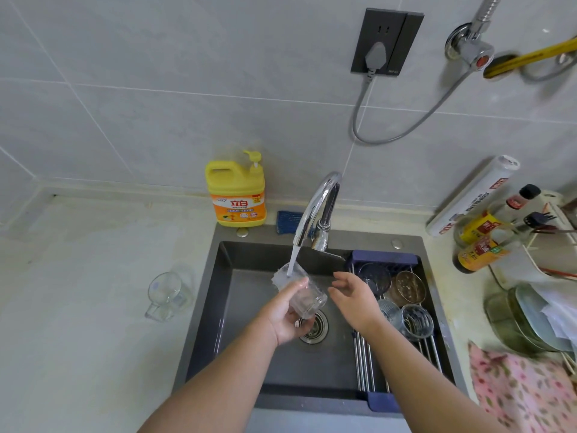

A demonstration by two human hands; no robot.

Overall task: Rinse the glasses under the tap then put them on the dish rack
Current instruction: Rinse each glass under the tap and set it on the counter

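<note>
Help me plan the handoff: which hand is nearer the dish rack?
Right. The right hand hovers at the left edge of the dish rack; the left hand holds a glass farther left.

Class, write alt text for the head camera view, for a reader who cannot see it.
A person's left hand holds a clear drinking glass tilted under water running from a chrome tap over a dark grey sink. The open right hand hovers beside it, near a steel-barred dish rack holding glassware.

Drain (pixel 316 332) half hidden (behind glass (pixel 304 295)).
</note>
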